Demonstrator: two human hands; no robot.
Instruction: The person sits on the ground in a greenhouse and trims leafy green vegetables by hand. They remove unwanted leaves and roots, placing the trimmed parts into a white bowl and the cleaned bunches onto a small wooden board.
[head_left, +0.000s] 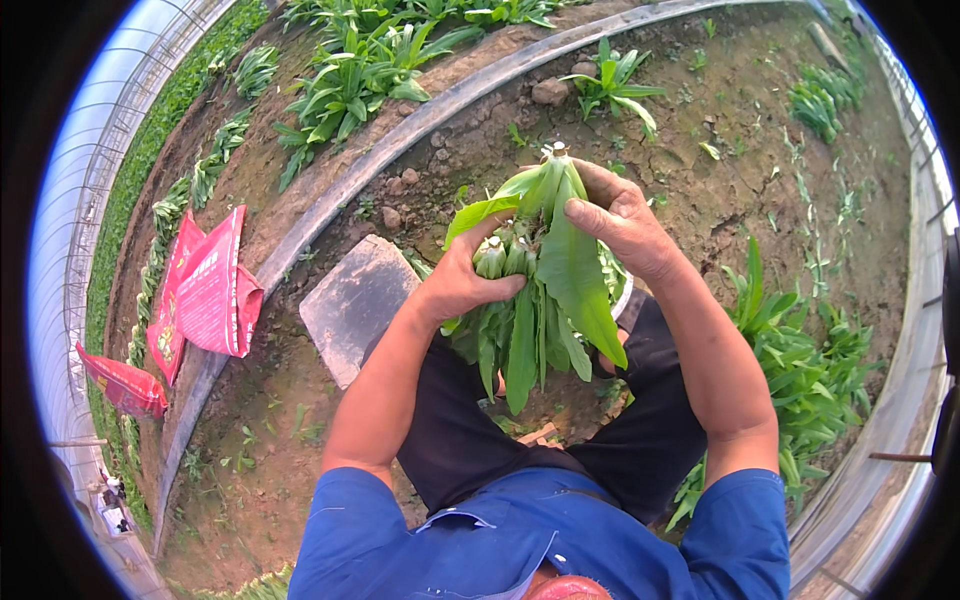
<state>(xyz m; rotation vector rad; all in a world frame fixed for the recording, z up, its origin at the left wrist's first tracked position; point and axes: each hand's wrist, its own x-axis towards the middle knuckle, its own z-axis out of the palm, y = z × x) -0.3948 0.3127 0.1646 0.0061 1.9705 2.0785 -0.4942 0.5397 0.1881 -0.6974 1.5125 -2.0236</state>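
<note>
My left hand (469, 274) is closed around a bunch of leafy greens (517, 352), probably lettuce. Their pale cut stem ends point up past my thumb, and the long leaves hang down between my knees. My right hand (619, 217) grips a separate lettuce plant (555, 195) just beyond the bunch, cut stem uppermost. One broad leaf of it drapes down in front of the bunch. Behind the leaves, most of a white rim (624, 296) is hidden, so I cannot tell what it belongs to.
A flat grey slab (360, 307) lies on the soil by my left knee. Red printed bags (214, 292) rest farther left, across a pale curved strip (390, 150). Uncut greens grow at upper left (352, 82), and a leafy heap (795, 367) is at right.
</note>
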